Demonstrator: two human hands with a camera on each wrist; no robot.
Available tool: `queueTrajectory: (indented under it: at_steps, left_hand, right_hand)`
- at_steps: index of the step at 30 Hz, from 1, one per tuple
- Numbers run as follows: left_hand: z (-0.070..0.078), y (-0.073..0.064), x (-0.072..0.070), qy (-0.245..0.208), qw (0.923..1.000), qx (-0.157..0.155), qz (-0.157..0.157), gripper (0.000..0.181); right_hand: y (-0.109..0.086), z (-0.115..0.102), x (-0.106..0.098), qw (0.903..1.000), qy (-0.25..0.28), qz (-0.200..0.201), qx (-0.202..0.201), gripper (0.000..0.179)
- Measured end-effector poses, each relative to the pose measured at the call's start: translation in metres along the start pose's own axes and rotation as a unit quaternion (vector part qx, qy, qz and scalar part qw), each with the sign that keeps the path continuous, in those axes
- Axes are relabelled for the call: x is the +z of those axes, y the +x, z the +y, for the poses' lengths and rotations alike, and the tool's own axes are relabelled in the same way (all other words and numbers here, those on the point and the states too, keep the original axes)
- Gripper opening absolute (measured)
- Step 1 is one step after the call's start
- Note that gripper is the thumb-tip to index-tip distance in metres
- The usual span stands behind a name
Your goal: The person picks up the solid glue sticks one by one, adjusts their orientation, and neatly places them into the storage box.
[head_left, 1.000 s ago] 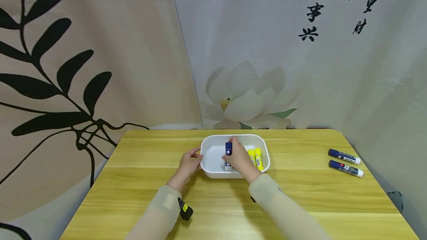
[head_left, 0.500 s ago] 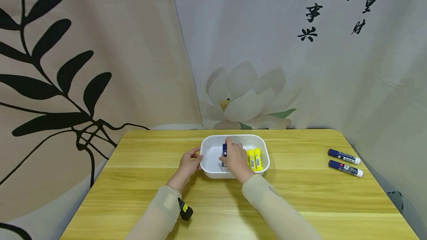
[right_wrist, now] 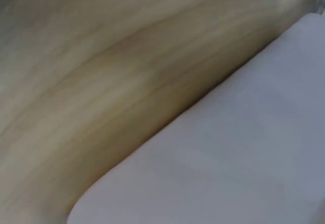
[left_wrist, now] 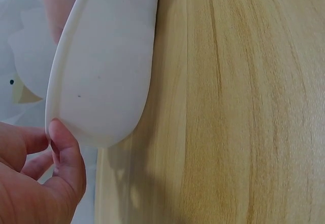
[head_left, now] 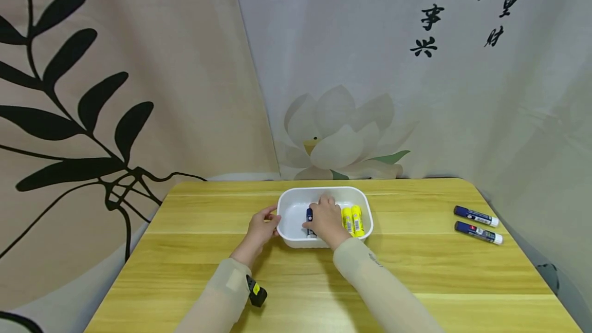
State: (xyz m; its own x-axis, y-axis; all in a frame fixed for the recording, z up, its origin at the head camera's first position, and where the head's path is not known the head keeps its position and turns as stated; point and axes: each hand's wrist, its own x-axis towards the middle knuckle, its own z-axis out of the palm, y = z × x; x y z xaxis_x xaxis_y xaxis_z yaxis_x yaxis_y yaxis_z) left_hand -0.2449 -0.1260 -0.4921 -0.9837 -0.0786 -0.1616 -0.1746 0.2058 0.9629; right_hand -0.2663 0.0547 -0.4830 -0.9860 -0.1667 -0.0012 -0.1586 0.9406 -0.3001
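Note:
A white plastic basin point(head_left: 292, 243) sits on the table. My left hand point(head_left: 262, 227) grips its left end; in the left wrist view, the thumb of that left hand point(left_wrist: 45, 178) presses the outer wall of the basin point(left_wrist: 109, 66) just under the rim. My right hand point(head_left: 325, 222) is down inside the basin around a dark blue glue stick point(head_left: 309, 215), thumb on its left side and fingers over its right. Two yellow glue sticks point(head_left: 348, 222) lie side by side at the basin's right end. The right wrist view shows only the basin's outer wall point(right_wrist: 228, 153).
Two more dark blue glue sticks with white ends, an upper one point(head_left: 476, 216) and a lower one point(head_left: 478, 233), lie near the right edge of the wooden table point(head_left: 407, 281). A printed curtain point(head_left: 208, 91) hangs behind the table.
My right hand has moved left and lower in the basin with the blue glue stick, away from the yellow ones. The left hand has stayed on the basin's end.

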Motion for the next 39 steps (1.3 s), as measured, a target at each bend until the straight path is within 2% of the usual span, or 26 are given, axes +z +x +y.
queueTrajectory:
  at_steps: [4, 8, 16, 21, 27, 34, 39]
  left_hand:
    - [-0.002, 0.003, 0.001, 0.000, 0.9999, -0.013, 0.006, 0.039]
    - [-0.003, 0.005, 0.001, 0.005, 0.9999, -0.012, 0.004, 0.039]
    - [-0.001, 0.004, 0.000, 0.000, 0.9998, -0.017, 0.005, 0.039]
    - [-0.002, 0.005, 0.001, 0.003, 0.9998, -0.017, 0.007, 0.039]
    - [-0.002, 0.004, 0.001, 0.005, 0.9998, -0.018, 0.007, 0.039]
    - [-0.001, 0.002, 0.000, 0.008, 0.9997, -0.024, 0.003, 0.040]
    - [0.002, 0.000, 0.000, 0.008, 0.9995, -0.030, 0.000, 0.040]
  right_hand:
    - [-0.001, 0.002, 0.000, 1.0000, -0.001, 0.000, -0.009, 0.062]
    - [-0.005, 0.010, -0.002, 0.9997, 0.005, 0.012, -0.023, 0.057]
    - [-0.017, 0.032, -0.014, 0.9969, 0.046, 0.051, -0.039, 0.044]
    - [-0.027, 0.051, -0.029, 0.9929, 0.062, 0.082, -0.059, 0.043]
    - [-0.042, 0.084, -0.050, 0.9854, 0.101, 0.111, -0.081, 0.047]
    - [-0.063, 0.137, -0.072, 0.9793, 0.144, 0.128, -0.062, 0.050]
    - [-0.080, 0.179, -0.078, 0.9818, 0.133, 0.125, -0.051, 0.052]
